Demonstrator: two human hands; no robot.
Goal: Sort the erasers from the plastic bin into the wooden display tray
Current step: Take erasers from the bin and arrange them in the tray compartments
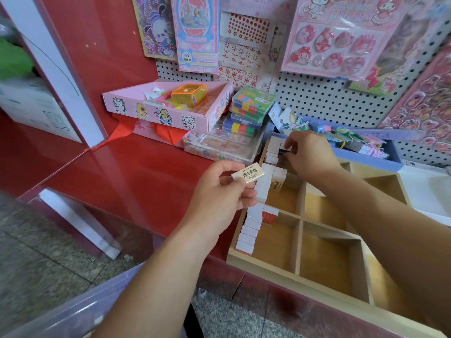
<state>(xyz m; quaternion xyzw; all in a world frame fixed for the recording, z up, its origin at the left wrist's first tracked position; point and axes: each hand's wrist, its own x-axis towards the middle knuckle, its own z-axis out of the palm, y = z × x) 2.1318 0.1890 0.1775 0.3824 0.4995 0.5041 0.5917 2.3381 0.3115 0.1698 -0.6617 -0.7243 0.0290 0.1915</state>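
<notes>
My left hand [223,191] pinches a white eraser [248,172] with black lettering, held just left of the wooden display tray [300,242]. A row of white erasers [258,198] stands on edge along the tray's left compartments, from front to back. My right hand [310,153] reaches into the far left compartment, its fingers curled round an eraser at the top of that row; the eraser is mostly hidden. The translucent plastic bin [80,311] shows at the bottom left, its contents out of sight.
The tray sits on a red counter [136,176]. Behind it lie a pink cardboard box [168,106], stacked clear cases of coloured blocks [249,111] and a blue tray of trinkets [361,142]. A pegboard with hanging sticker packs [334,35] rises at the back.
</notes>
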